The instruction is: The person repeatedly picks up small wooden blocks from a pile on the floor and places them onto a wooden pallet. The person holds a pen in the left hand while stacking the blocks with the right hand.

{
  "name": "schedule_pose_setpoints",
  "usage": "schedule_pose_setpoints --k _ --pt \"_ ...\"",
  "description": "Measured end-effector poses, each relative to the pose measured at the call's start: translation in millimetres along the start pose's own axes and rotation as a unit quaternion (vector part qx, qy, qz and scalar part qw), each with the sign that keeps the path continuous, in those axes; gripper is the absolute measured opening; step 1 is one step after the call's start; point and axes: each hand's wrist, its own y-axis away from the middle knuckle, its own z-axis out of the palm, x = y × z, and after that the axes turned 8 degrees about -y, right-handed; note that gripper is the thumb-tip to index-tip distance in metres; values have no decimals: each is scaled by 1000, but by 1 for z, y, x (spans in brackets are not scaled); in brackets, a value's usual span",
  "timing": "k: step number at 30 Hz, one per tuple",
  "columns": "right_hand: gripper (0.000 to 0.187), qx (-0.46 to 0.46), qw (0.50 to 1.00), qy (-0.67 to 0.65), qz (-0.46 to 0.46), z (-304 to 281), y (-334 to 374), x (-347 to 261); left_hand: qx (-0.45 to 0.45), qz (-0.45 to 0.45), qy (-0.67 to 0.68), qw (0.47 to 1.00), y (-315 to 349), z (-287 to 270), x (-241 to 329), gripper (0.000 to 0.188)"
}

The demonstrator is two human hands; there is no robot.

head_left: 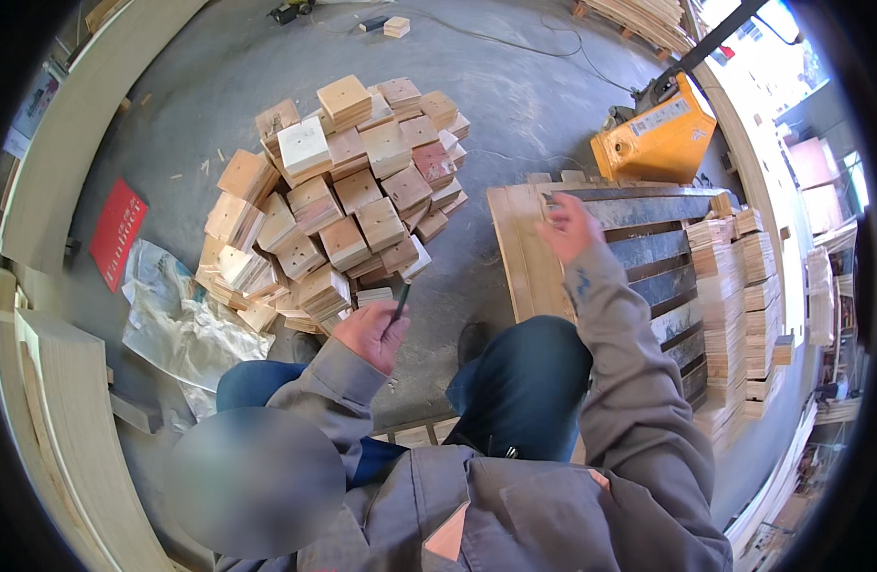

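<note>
A red sign (119, 234) bears pale writing left of heaped, drilled blocks (357, 193), near which the left hand (370, 336) grips a dark stick (401, 300), and I cannot tell if the right hand (572, 229), over the pallet (526, 276), holds anything.

Daylight glares at upper right, while fisheye edges bend into black.

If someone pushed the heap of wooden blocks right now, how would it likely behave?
The heap of wooden blocks would probably shift and spill in parts rather than slide as one, since its pieces lie at differing angles and heights with no strapping in sight. Each piece looks stiff and seems unlikely to roll, given the flat faces and square edges.
</note>
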Motion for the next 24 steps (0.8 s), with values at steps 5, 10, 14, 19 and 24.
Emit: schedule_pose_setpoints --k 5,10,14,19,24 --pt "83 -143 986 -7 81 147 -50 -60 28 28 29 999 0 -24 8 17" --pt "84 -152 966 -43 204 263 -65 -7 58 56 63 995 -6 -47 11 16" --pt "83 -109 937 -163 290 319 -29 -24 63 29 75 995 4 -57 4 17" --pt "81 -97 939 -186 274 334 -47 -6 63 38 94 993 2 -64 5 28" --pt "78 -47 956 -101 271 331 -41 -25 62 32 101 993 1 -61 5 29"
